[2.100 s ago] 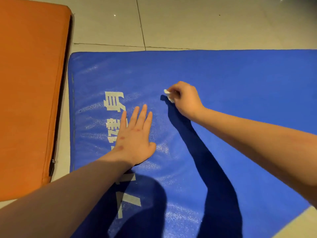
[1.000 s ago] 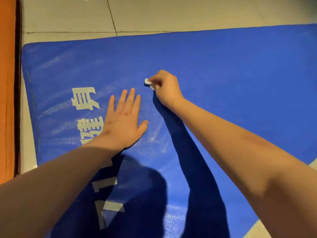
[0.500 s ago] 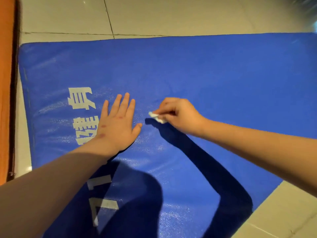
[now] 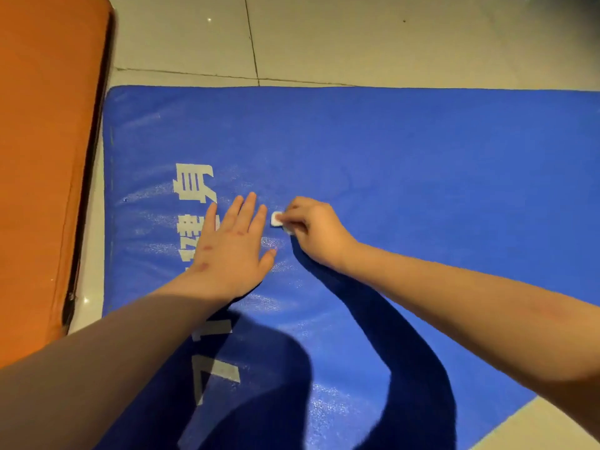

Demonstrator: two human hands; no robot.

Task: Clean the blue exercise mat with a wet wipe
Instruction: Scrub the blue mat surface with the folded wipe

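Note:
The blue exercise mat point(image 4: 406, 164) lies flat on the tiled floor and fills most of the view, with white printed characters near its left end. My left hand point(image 4: 232, 248) rests palm down on the mat over the characters, fingers straight and spread. Just to its right, my right hand point(image 4: 313, 232) pinches a small folded white wet wipe point(image 4: 276, 219) and presses it against the mat. The wipe sits a finger's width from my left fingertips. Wet sheen shows on the mat around both hands.
An orange mat point(image 4: 42, 164) lies along the left side, separated from the blue mat by a narrow strip of pale floor tile point(image 4: 357, 37). Bare tile also shows at the far side and at the lower right corner. My arms cast dark shadows on the near mat.
My right hand has drawn the wipe from farther up the mat back toward me and left, close beside my left hand. The left hand stayed flat in place; the view shifted.

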